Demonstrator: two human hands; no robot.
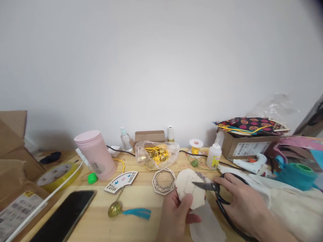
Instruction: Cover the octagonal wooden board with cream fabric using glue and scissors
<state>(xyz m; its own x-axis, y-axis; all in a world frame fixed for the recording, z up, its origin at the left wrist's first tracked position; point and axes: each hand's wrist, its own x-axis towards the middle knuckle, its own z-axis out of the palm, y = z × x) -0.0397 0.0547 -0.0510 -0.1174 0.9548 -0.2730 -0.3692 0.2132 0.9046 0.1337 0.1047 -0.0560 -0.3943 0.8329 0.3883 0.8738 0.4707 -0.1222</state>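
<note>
My left hand (176, 215) grips the lower left edge of a cream-white, roughly octagonal piece (190, 188), thumb on top. In my right hand (242, 201) are black-handled scissors (208, 186), their blades lying across the right part of the white piece. A wooden octagonal openwork frame (164, 182) rests on the table just left of the piece. Farther left lies a fan-shaped wooden ornament (121, 182) joined to a gold bell (115, 209) with a blue tassel (138, 212). Beneath my hands is a pale translucent sheet (207, 225).
Behind stand a glue bottle (214, 156), a yellow thread spool (195, 147) and a bag of gold bells (157, 154). A pink tumbler (96, 154), tape roll (57, 176) and phone (63, 216) are left. A white glue gun (252, 164) and cardboard box (247, 145) are right.
</note>
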